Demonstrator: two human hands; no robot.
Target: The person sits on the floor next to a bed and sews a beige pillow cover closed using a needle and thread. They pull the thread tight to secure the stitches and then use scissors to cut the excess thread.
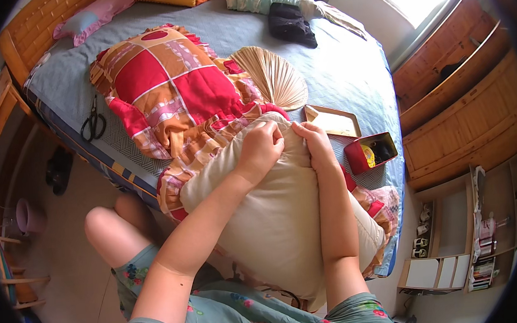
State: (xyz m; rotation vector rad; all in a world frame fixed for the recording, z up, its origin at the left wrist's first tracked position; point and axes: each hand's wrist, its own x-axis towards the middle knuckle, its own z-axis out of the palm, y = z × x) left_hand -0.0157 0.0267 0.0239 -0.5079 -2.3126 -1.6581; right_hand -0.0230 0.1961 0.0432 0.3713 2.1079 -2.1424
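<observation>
A large cream pillow (272, 224) lies across my lap and the bed's edge, with red-and-orange ruffled fabric (194, 159) around and under it. My left hand (261, 150) is curled over the pillow's upper part, close to its gathered seam. Its fingertips are turned under, so whether they pinch fabric or some small thing is hidden. Just to the right, my right hand (317, 142) pinches the cream cloth between thumb and fingers along the same edge. No needle or thread can be made out between the two hands.
Beyond the hands lie a patchwork ruffled pillow (161, 78) and a palm-leaf fan (274, 76). Black-handled scissors (93, 122) rest near the bed's left edge. To the right are a tin lid (333, 121) and a red tin (356, 157) holding a yellow item and dark contents.
</observation>
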